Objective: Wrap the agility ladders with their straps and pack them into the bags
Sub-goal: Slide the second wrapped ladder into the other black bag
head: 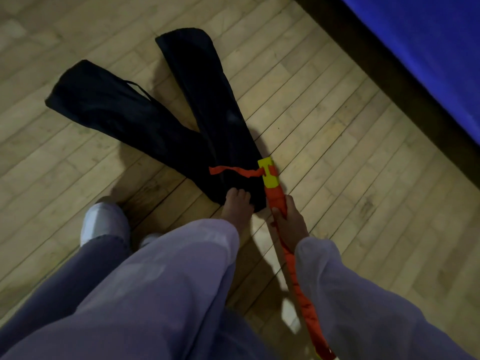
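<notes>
Two long black bags lie on the wooden floor in a V shape, one [104, 105] pointing up-left, the other [207, 100] pointing up. My left hand [237, 203] grips the near end of the bags, fingers curled into the black fabric. My right hand [288, 219] holds a bundled agility ladder [291, 261], yellow rungs wrapped in orange strap, its yellow tip [268, 172] resting on the floor beside the bag's near end. A loose orange strap end [233, 170] trails across the black bag.
A blue padded mat [428, 53] with a dark base runs along the upper right. My white shoe [104, 222] stands on the floor at the lower left of the bags. Pale sleeves and trouser legs fill the bottom of the view.
</notes>
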Tool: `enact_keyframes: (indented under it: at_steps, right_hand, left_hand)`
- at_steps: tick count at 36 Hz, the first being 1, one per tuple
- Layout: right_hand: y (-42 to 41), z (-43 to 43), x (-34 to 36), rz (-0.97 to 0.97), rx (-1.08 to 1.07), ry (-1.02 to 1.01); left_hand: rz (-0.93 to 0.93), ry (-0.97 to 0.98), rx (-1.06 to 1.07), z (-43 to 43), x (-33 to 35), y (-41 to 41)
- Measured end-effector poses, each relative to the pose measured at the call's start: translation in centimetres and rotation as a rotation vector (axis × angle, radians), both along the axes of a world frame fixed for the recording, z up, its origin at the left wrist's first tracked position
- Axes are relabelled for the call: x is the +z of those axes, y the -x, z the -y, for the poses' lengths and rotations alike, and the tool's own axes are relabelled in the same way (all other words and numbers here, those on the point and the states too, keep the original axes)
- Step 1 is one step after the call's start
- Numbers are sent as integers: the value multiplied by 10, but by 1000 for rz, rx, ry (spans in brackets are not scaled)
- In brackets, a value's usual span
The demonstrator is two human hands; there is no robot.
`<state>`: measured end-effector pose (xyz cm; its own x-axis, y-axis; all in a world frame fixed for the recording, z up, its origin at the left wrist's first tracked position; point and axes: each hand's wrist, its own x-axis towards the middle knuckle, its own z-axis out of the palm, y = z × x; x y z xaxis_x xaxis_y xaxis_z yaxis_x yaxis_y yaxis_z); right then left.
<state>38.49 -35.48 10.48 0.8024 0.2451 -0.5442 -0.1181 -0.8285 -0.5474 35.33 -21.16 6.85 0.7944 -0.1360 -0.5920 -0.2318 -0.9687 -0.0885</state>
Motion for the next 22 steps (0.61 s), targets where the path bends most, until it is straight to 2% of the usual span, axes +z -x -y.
enact_keyframes:
  at_steps: [3,13,15,18,22]
  right_hand:
    - [4,1,-4,-17,-28,-3]
    - [15,-4,-16,-46,-24,34]
    - [17,-5,-16,-55,-20,29]
    - [19,-7,-17,-68,-16,33]
    - [21,-9,-21,-88,-24,37]
  left_hand:
    - [-7,22,115,-4,1,-6]
    - [203,547,817,-47,16,-19]
    - [197,600,835,-47,17,-19]
    - [88,623,815,-45,12,-16]
    - [52,639,637,-43,6,-6]
